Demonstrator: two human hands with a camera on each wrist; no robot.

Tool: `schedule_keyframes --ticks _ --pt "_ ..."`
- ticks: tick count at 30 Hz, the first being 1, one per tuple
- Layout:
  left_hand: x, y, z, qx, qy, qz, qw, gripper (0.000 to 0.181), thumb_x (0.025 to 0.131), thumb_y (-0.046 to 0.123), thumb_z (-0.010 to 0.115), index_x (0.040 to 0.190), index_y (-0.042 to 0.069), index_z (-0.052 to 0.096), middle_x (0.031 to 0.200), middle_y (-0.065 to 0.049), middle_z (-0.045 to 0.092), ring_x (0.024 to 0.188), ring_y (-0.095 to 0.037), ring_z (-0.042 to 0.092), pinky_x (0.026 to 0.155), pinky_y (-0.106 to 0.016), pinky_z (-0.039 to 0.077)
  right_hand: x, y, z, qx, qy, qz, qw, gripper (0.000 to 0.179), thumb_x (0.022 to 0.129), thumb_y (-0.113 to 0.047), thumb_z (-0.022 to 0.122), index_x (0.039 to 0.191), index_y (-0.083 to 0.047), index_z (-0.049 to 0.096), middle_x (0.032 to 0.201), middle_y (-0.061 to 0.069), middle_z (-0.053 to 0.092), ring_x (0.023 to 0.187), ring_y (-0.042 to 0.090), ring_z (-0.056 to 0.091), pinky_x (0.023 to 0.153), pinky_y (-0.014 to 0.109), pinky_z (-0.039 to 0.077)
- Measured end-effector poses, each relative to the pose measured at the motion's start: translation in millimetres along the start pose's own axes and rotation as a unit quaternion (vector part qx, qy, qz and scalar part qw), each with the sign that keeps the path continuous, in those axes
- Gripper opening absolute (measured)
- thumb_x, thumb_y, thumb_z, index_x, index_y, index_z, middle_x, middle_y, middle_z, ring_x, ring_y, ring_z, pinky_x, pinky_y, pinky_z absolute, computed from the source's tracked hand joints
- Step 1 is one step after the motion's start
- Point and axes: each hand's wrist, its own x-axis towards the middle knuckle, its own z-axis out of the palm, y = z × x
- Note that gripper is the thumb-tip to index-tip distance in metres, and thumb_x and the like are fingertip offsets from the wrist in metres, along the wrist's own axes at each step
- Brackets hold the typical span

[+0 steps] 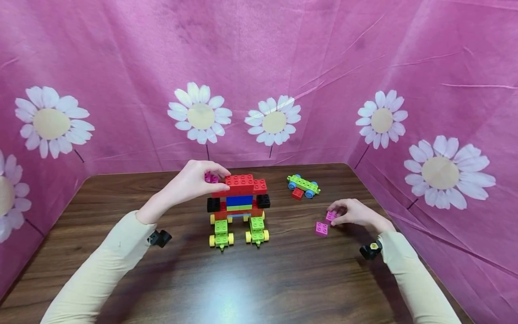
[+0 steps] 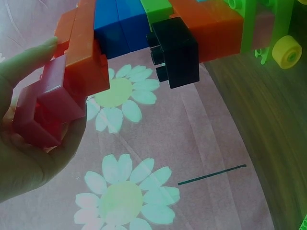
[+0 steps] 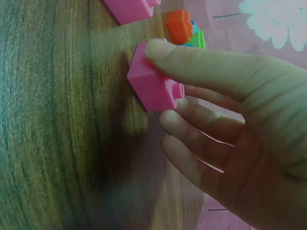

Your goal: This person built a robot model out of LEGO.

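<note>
A figure of toy bricks (image 1: 239, 201) stands upright on the table, with red, blue and green layers above two green wheeled bases (image 1: 221, 227). Black bricks (image 2: 180, 55) stick out from its sides. My left hand (image 1: 194, 177) grips the figure's upper left end, thumb against the red brick and fingers behind. Pink bricks (image 2: 60, 88) sit there, between the palm and the red part. Off to the right, my right hand (image 1: 354, 212) pinches a pink brick (image 3: 156, 88), low over the table or touching it; I cannot tell which. A second pink brick (image 1: 321, 228) lies close beside it.
Behind the pink bricks, a green wheeled base (image 1: 303, 184) with blue wheels stands near a small red brick (image 1: 297, 193). The brown wooden table (image 1: 170, 279) meets a pink curtain (image 1: 259, 45) with daisies at its back and sides.
</note>
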Motion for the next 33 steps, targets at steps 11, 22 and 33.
schedule_keyframes --ticks 11,22,33 --pt "-0.1 -0.3 -0.6 0.002 0.001 -0.001 1.0000 0.032 0.081 0.025 0.083 0.109 0.012 0.076 0.101 -0.003 0.077 0.085 -0.014 0.066 0.073 -0.030 0.053 10.7 -14 -15 -0.036 0.042 -0.031 0.9980 0.025 0.083 -0.017 0.079 0.103 -0.006 0.071 0.095 0.004 0.073 0.086 0.011 0.065 0.073 0.024 0.055" --pt "-0.1 -1.2 0.2 -0.001 -0.001 -0.004 1.0000 0.032 0.081 0.025 0.082 0.109 0.012 0.076 0.102 -0.003 0.077 0.088 -0.015 0.067 0.075 -0.030 0.054 35.4 -68 -36 -0.070 0.091 -0.107 0.9876 0.025 0.083 -0.015 0.079 0.106 -0.009 0.073 0.099 0.003 0.075 0.090 0.024 0.068 0.079 0.037 0.057" --pt "0.6 -2.9 0.5 -0.001 -0.001 0.001 1.0000 0.032 0.081 0.026 0.082 0.109 0.012 0.076 0.101 -0.003 0.077 0.083 -0.013 0.065 0.071 -0.028 0.052 53.8 -132 -50 -0.079 0.076 -0.156 0.9817 0.029 0.084 -0.022 0.079 0.111 -0.012 0.071 0.100 0.000 0.074 0.091 0.020 0.067 0.076 0.036 0.057"
